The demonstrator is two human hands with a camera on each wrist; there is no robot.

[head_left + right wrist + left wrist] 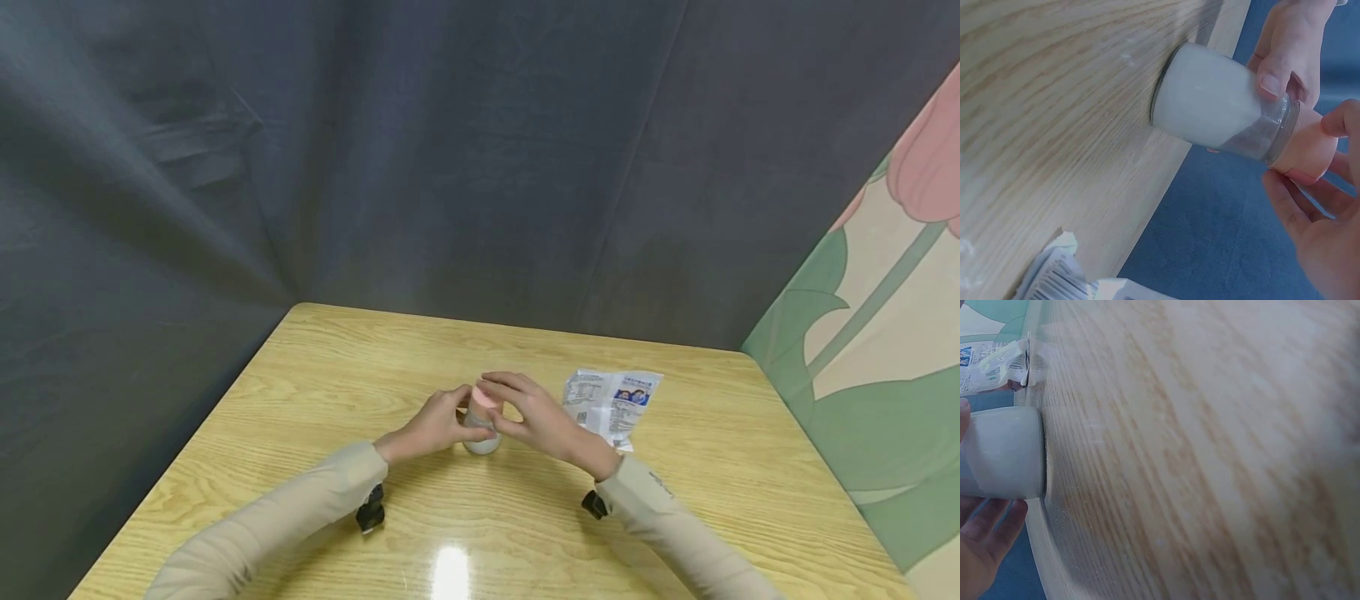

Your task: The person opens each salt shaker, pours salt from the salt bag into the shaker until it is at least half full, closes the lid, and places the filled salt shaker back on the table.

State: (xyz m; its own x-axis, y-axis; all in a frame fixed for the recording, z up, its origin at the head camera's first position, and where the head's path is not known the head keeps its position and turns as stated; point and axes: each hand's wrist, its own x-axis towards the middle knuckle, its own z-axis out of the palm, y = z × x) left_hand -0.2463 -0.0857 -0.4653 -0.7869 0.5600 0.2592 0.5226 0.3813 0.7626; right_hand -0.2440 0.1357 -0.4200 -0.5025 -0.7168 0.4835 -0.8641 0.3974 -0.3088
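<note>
A small clear glass jar (482, 447) with white contents stands upright on the table, its top covered by a pink lid (486, 397). My left hand (429, 428) grips the jar from the left, thumb in front and fingers round the far side. From the right, my right hand (538, 418) pinches the lid between thumb and fingers. The right wrist view shows the white-filled glass (1207, 94) and the smooth, pale pink lid (1310, 140) above the jar's neck. Only the jar's lower part (1007, 453) appears in the left wrist view.
A creased printed leaflet (600, 404) lies on the wooden table (360, 367), just right of the jar. Dark curtains (480, 167) hang behind and to the left. A wall with painted flowers (885, 417) borders the right side.
</note>
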